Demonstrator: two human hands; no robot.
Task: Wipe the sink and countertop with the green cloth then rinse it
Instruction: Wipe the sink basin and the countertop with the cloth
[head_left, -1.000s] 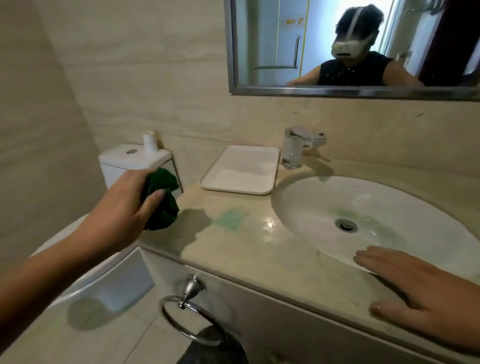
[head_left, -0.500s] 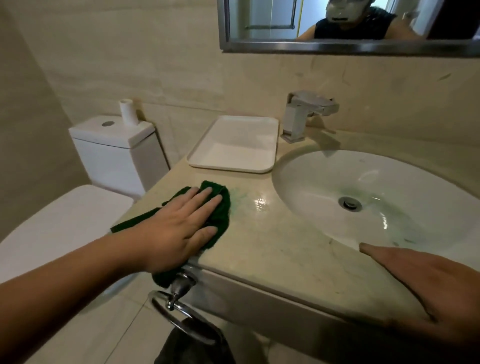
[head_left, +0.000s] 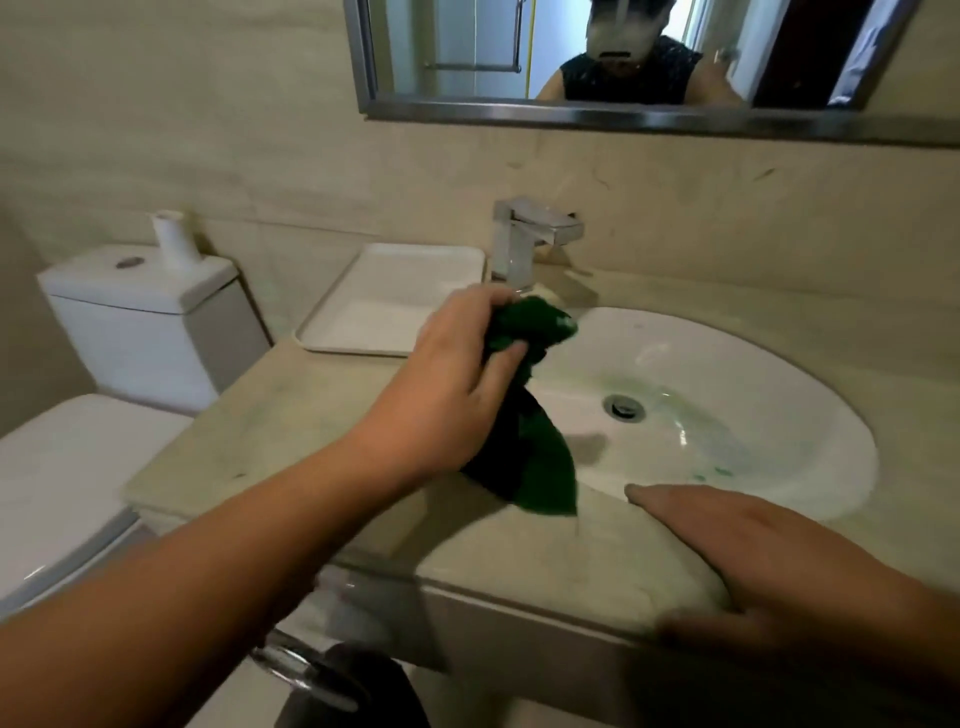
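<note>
My left hand (head_left: 452, 374) grips the bunched green cloth (head_left: 530, 447) above the left rim of the white oval sink (head_left: 779, 415). The cloth's loose end hangs down to the beige countertop (head_left: 270, 431) at the sink's near-left edge. My right hand (head_left: 753, 551) lies flat, fingers apart, on the countertop's front edge, its fingertips close to the sink rim. Faint green streaks show inside the basin near the drain (head_left: 622, 407). The chrome faucet (head_left: 524, 244) stands behind the sink, just past my left hand.
A white rectangular tray (head_left: 384, 301) sits on the counter left of the faucet. A white toilet with a tank (head_left: 145, 322) and a paper roll (head_left: 174, 241) is at the left. A mirror (head_left: 623, 57) hangs above. A chrome towel ring (head_left: 296, 670) is below the counter.
My left hand lifted the cloth off the left part of the countertop, where it lay pressed flat, and carried it right to the sink's edge. My right hand stayed on the front edge.
</note>
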